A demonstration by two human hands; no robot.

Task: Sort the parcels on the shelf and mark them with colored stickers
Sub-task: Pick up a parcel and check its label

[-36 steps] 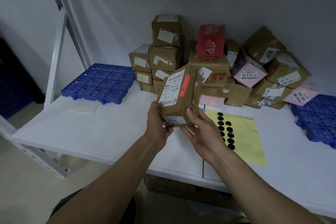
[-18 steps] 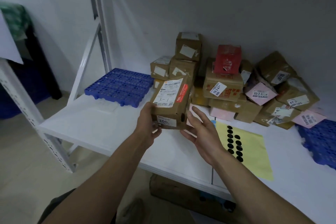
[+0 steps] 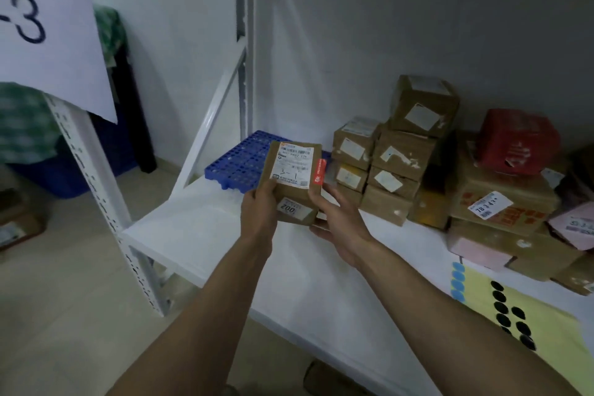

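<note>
Parcel (image 3: 294, 180): stiff cardboard, probably light; take by opposite edges.
Left hand (image 3: 258, 212): grips its near corner.
Right hand (image 3: 337, 219): straight fingers steady its side.

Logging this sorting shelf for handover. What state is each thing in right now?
Brown parcel: held above the shelf, label facing the camera.
Left hand: grips the parcel's lower left corner.
Right hand: fingers fairly straight, touching the parcel's right side.
Red parcel: upright on a larger brown box.
Yellow sticker sheet: flat on the shelf, black stickers on it.
Blue pallet: flat at the shelf's left end.
</note>
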